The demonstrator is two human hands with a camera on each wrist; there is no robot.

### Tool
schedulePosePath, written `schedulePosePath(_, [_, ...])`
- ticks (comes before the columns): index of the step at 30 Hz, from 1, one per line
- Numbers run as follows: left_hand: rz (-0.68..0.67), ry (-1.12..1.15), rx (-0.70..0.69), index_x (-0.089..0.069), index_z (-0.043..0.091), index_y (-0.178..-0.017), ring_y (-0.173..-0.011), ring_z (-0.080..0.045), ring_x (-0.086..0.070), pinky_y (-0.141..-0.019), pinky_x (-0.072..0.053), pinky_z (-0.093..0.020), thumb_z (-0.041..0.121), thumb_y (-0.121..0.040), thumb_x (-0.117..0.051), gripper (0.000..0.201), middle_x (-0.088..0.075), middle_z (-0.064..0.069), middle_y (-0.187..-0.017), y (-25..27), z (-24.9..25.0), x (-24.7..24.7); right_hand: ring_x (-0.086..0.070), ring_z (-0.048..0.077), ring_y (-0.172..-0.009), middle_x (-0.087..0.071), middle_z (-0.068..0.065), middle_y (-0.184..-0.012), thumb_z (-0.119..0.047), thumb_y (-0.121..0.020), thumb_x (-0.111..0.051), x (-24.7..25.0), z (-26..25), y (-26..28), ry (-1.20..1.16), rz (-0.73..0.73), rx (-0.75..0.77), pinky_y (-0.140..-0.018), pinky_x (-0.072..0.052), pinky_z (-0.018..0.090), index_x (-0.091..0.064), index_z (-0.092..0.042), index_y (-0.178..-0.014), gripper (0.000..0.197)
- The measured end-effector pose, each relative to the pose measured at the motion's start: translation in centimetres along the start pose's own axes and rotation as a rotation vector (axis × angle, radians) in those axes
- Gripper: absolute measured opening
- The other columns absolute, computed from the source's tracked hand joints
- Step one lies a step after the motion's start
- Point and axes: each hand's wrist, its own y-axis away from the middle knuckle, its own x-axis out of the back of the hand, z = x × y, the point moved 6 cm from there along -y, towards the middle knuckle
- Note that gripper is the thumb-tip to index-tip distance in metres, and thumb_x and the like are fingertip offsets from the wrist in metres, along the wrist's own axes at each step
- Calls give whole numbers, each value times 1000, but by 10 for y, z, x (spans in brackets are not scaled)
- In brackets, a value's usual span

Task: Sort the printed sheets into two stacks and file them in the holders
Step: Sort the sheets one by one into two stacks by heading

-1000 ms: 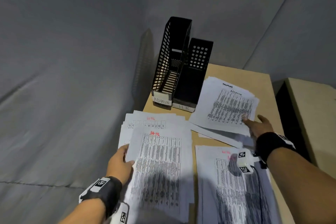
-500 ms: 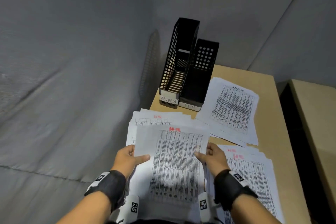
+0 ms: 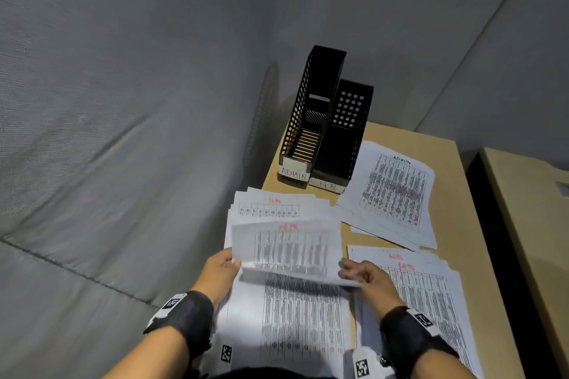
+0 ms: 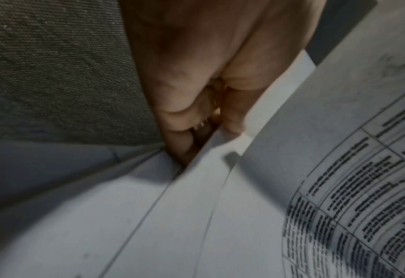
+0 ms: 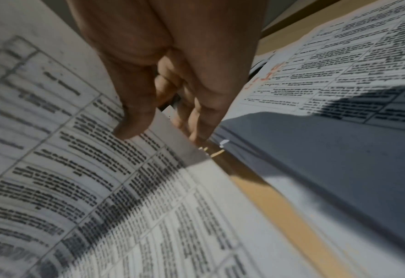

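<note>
A printed sheet (image 3: 286, 246) with a red HR mark hangs tilted and blurred over the near-left pile of sheets (image 3: 292, 323). My left hand (image 3: 234, 263) pinches its left edge, and my right hand (image 3: 345, 269) pinches its right edge. In the left wrist view the left hand (image 4: 211, 135) has its thumb on top of the sheet (image 4: 292, 131). In the right wrist view the right hand (image 5: 163, 129) has its thumb on the sheet (image 5: 54, 150) and its fingers beneath. An HR stack (image 3: 431, 301) lies near right, an ADMIN stack (image 3: 397, 194) behind it. The black ADMIN holder (image 3: 303, 120) and HR holder (image 3: 338, 151) hold no sheets that I can see.
The wooden table (image 3: 455, 224) is narrow, with papers over most of it. Grey fabric wall (image 3: 123, 132) runs close along its left side and behind the holders. A second wooden surface (image 3: 529, 209) stands to the right across a dark gap.
My right hand left the ADMIN stack and came to the left pile. Both hands took the top HR sheet by its sides and have lifted it off the pile.
</note>
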Motion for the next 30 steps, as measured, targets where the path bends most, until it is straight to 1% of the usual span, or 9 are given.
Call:
schedulePosePath(3, [-129,-145,52,-71,-1,-84,-68,-20,-62,-64,-49,-22,-21,-83,-42,35,-74,-6,-74,6,5,-11,-62,27,-105,-61,5,-116,23,-65,-70,-4,4,-2,82,-86,-43,-77,-59,37,-55,-12,-116,64])
schedulePosePath(5, [-196,-258,58,-68,-8,-77,-59,-11,-64,-49,-44,-13,-28,-78,-33,40,-74,-6,-72,15,12,-21,-64,24,-106,-69,7,-113,19,-65,-73,-8,3,2,102,-142,-81,-85,-56,39,-61,-12,-117,61])
schedulePosePath(8, [-52,-432,-38,-68,14,-73,-89,-22,-64,-68,-47,-17,-22,-79,-39,46,-69,-4,-86,7,15,-11,-69,24,-85,-75,12,-86,14,-74,-68,-13,-3,12,197,-112,-89,-66,-55,19,-71,1,-90,21])
schedulePosePath(10, [116,-726,-162,-64,30,-85,-103,-25,-56,-84,-43,-24,-3,-80,-59,34,-61,-1,-103,6,24,-2,-63,26,-76,-70,15,-79,22,-75,-59,-14,-3,12,183,-87,-68,-54,-51,15,-67,7,-80,18])
schedulePosePath(14, [161,-913,-79,-51,22,-128,-119,-27,-39,-98,-37,-33,18,-67,-81,69,-44,-6,-129,5,24,0,-63,24,-87,-66,21,-108,29,-75,-51,-15,6,8,111,-65,-97,-57,-54,17,-58,5,-71,26])
schedulePosePath(20, [237,-839,-103,-41,20,-136,-122,-29,-44,-101,-41,-43,11,-57,-88,92,-48,-6,-126,6,25,4,-61,24,-101,-63,19,-118,31,-74,-48,-17,12,7,81,-84,-89,-65,-54,21,-56,1,-64,33])
schedulePosePath(23, [226,-801,-106,-49,18,-124,-110,-25,-55,-94,-46,-39,8,-61,-85,73,-53,-4,-121,7,22,9,-58,28,-108,-62,19,-122,31,-74,-49,-16,13,6,81,-84,-96,-77,-51,28,-57,1,-64,32])
schedulePosePath(27, [267,-883,-146,-47,20,-73,-69,-17,-51,-62,-43,-29,7,-74,-75,31,-57,2,-80,12,29,14,-57,25,-109,-60,18,-126,30,-73,-51,-15,17,3,92,-87,-110,-85,-48,29,-58,2,-68,29])
schedulePosePath(30, [325,-847,-133,-53,13,-69,-64,-21,-54,-57,-43,-28,2,-79,-64,18,-60,1,-70,15,32,22,-58,22,-105,-60,17,-126,29,-73,-53,-17,17,3,97,-89,-116,-81,-48,25,-55,1,-70,29])
